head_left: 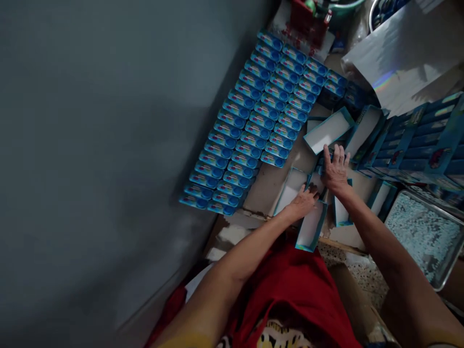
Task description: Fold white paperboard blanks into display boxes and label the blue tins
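Note:
Open blue-edged boxes with white insides lie around both hands. My left hand (304,202) has its fingers bent over the edge of an open box (316,184) between the hands. Another open box (311,226) extends below it toward my body. My right hand (336,173) is just to the right, palm down, its fingers spread and reaching toward a tilted open box (329,130). Part of the middle box is hidden by the hands. More open boxes lie left (291,190) and right (341,208) of them.
Rows of blue packs (250,128) run along the grey wall (108,145). Stacked blue boxes (416,140) stand at the right, above a metal tray (440,285) of small pale pieces. A red basket (308,21) and a white sheet (409,58) are at the back.

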Motion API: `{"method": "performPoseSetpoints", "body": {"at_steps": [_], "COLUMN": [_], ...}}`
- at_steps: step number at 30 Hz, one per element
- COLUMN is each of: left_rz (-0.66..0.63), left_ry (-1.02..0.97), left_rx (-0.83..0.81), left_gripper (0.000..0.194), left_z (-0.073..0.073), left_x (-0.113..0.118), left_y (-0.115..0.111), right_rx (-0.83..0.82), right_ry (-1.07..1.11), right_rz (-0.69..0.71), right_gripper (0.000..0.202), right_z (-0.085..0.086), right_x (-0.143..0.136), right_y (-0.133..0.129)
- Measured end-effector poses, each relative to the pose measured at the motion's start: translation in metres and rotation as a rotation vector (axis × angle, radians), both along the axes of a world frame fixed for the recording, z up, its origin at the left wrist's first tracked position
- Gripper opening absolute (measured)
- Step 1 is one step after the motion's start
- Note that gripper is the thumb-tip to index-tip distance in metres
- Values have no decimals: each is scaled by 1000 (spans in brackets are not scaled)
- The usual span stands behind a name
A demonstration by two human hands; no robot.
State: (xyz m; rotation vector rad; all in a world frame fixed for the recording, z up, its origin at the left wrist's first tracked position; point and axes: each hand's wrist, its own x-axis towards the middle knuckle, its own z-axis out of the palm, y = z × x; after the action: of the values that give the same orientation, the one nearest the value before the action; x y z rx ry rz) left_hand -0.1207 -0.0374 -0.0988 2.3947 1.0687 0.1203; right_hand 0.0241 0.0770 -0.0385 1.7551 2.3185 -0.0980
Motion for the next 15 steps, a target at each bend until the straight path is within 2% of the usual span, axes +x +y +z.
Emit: {"method": "performPoseSetpoints", "body": {"at_steps": [2,4,7,9,11,13,15], "left_rz": [8,63,315,520,663,722,734], "left_ry": [-42,-119,-243,-279,-277,-269,-268], "left_rx": [21,60,123,166,205,227,236], "left_gripper": [57,49,33,25,21,19,18], "left_z": [2,5,5,4,1,0,0], "left_x": [-5,-19,-56,-84,-107,-120,-123], "left_y": [-6,-17,-40,-58,-75,-92,-106], "right_rx": [2,51,121,129,121,112,120], "right_ry": [32,114,264,303,299,284,265], "right_rz": [4,24,142,153,112,102,115], "right_gripper": [95,93,82,85,96,101,97], "right_z": [14,30,37,24,4,-16,-27], "right_x": [-3,-20,-77,-121,-156,-174,-177], "right_y": [-4,-6,-6,-3,-2,-4,-10]}}
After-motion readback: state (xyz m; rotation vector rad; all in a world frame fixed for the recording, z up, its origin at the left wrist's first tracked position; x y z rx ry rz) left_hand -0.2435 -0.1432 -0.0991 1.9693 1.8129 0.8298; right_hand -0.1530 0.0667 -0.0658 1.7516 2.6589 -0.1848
